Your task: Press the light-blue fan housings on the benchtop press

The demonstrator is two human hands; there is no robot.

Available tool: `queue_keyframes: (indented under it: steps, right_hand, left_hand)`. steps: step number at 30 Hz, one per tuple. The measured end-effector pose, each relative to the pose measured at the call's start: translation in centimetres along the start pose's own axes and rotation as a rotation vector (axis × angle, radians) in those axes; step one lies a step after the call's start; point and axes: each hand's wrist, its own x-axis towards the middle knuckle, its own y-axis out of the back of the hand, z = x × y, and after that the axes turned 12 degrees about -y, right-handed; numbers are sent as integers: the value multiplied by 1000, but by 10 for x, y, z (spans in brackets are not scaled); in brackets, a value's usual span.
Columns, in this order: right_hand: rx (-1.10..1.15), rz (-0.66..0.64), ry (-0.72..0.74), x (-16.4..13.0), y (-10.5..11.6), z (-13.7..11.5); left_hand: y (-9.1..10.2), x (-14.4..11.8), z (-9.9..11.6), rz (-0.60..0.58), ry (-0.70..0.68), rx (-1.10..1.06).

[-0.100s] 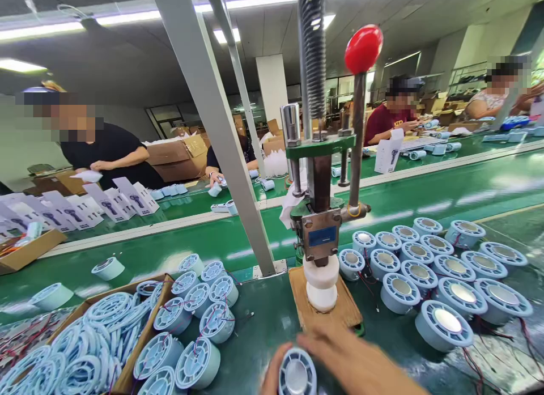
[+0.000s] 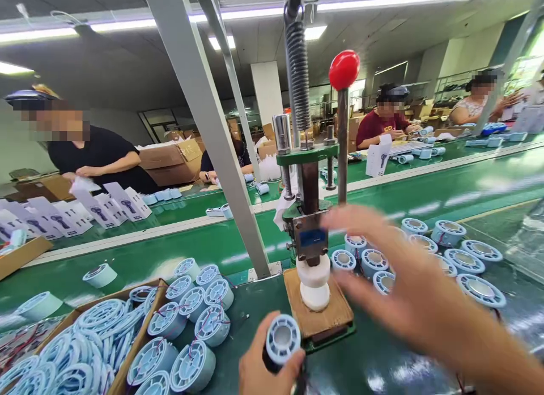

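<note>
— Gripping a pale blue round part [image 2: 283,338] at the bottom centre of the frame, the left hand [image 2: 266,364] had its fingers closed around the part's dark underside, grille face turned up. What was the right hand [image 2: 408,296] doing?

— It was spread open and empty, fingers blurred, stretched across the middle right toward the press [image 2: 312,225] and its red-knobbed lever [image 2: 343,72]. By the look of it, the step in hand was loading: the part sat just in front of the wooden base [image 2: 335,315], not yet under the white die [image 2: 314,281].

— And what did the next move call for?

— Probably seating the part squarely under the die, then a pull on the lever; that was a judgement only.

— Anything hard to make out?

— The right hand hid several parts of the row [image 2: 459,259] behind it. The box [image 2: 153,298] at lower left was cut off by the frame, and the left palm was mostly out of view.
</note>
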Motion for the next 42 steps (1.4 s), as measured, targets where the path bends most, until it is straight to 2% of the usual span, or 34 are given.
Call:
queue_keyframes:
  steps: [2,3,4,6,8,9,12,16,20,29,32,42]
  right_hand:
    - [-57,330,13,77,36,2]
    - [-55,421,-17,113,47,4]
    - [17,457,-51,145,53,6]
    - [218,309,-130,193,51,11]
    - [361,150,-172,217,38,15]
    - [390,122,-177,221,31,16]
    - [435,203,-165,217,17,18]
    - [560,352,-88,213,13,22]
    - [640,378,-64,214,10,25]
    - [671,391,-116,208,10,19]
    - [685,397,-140,210,11,17]
    - [562,380,-64,228,9,30]
  left_hand:
    - [-1,28,21,-11,-20,-70]
    - [-4,41,30,-23,-43,-116]
    - [-7,51,37,-34,-70,-158]
    - [-12,65,46,-38,-110,-219]
    - [-16,70,48,-31,-115,-244]
    - [-17,70,48,-28,-113,-252]
    - [-26,65,47,-49,-117,-340]
    - [-51,65,48,-164,-126,-503]
    - [-68,72,47,-212,-138,-546]
    - [-56,69,47,-143,-187,-420]
    - [-57,72,46,-156,-201,-423]
    - [-63,76,30,-182,-203,-360]
